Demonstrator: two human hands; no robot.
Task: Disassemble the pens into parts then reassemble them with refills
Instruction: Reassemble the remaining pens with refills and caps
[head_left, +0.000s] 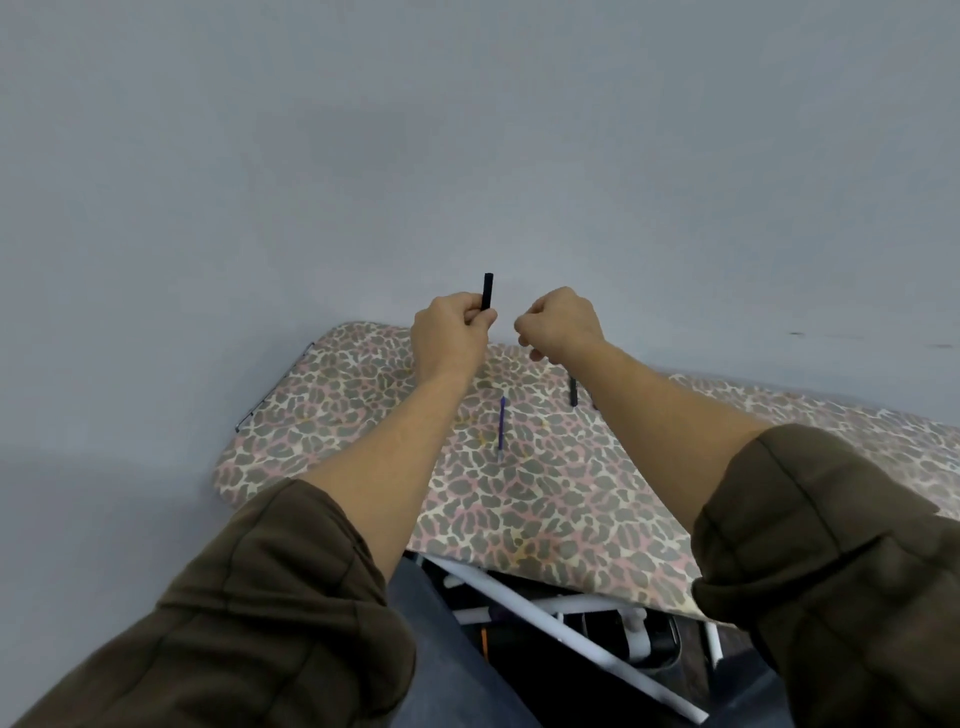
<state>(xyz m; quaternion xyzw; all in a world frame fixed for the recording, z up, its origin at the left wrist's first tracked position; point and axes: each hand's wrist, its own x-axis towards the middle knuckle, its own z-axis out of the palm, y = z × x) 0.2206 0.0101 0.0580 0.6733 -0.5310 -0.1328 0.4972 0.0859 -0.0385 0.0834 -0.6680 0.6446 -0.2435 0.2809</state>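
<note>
My left hand (449, 332) is raised above the far edge of the table and grips a black pen barrel (487, 291), which stands upright out of the fist. My right hand (558, 325) is a closed fist close beside it, apart from the barrel; I cannot see anything inside it. A thin purple refill (501, 428) lies on the leopard-print table cover (545, 499) between my forearms. A short black pen part (573, 392) lies on the cover just below my right wrist, its upper end hidden by the wrist.
The table cover stands against a plain grey wall (467, 156). White tube frame parts (545, 608) and dark items lie under the table's near edge, by my knee. The cover's left edge (270, 400) is near my left forearm.
</note>
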